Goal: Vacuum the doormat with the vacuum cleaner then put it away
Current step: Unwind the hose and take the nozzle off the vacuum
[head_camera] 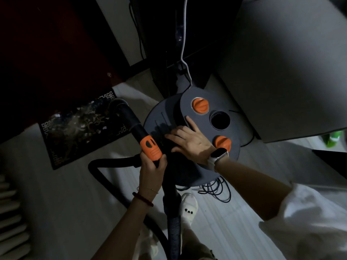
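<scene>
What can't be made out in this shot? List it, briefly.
- Head view: any switch under the right hand on the vacuum cleaner; the hand and darkness hide it.
- Nozzle tip on the doormat: too dark to tell if it touches.
- Hose: leaves at the bottom edge.
- Left hand covers part of the orange grip.

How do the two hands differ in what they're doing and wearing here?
The left hand is closed around the hose handle; the right hand lies open and flat on the vacuum cleaner's lid. The left wrist wears a red bead bracelet, the right a smartwatch. Both are bare and touch the vacuum.
</scene>
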`<action>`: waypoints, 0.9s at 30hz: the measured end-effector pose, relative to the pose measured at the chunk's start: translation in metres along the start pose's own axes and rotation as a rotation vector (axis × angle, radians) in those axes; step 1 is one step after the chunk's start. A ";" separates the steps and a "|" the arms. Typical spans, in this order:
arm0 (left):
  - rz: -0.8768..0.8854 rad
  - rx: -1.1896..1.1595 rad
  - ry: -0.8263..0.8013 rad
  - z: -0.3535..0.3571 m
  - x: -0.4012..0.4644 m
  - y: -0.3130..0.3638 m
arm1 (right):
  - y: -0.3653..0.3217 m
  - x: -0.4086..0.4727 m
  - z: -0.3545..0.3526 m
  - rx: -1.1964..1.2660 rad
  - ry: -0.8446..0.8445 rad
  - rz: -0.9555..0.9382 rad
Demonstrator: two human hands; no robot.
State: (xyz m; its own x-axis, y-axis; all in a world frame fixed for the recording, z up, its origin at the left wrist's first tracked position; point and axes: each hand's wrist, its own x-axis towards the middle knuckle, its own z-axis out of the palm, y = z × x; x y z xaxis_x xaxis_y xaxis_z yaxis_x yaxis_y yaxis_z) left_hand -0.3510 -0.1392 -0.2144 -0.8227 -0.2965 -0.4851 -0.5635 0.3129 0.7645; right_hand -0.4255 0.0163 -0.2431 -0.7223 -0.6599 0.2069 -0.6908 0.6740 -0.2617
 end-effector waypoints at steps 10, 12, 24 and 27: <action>0.234 0.295 -0.060 0.034 -0.005 0.041 | 0.024 -0.094 -0.050 0.212 0.072 0.468; 0.252 0.305 -0.048 0.035 -0.004 0.044 | 0.030 -0.099 -0.053 0.323 -0.001 0.527; 0.267 0.393 -0.026 0.038 0.000 0.040 | 0.024 -0.095 -0.056 0.421 -0.005 0.690; 0.254 0.378 -0.034 0.037 -0.002 0.040 | 0.023 -0.093 -0.057 0.401 -0.013 0.714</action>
State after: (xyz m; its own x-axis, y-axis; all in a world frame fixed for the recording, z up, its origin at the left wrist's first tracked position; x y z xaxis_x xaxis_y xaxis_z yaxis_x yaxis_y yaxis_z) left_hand -0.3751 -0.0925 -0.1987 -0.9368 -0.1396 -0.3209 -0.3260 0.6811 0.6556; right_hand -0.3761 0.1128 -0.2145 -0.9814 -0.1224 -0.1478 0.0016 0.7648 -0.6442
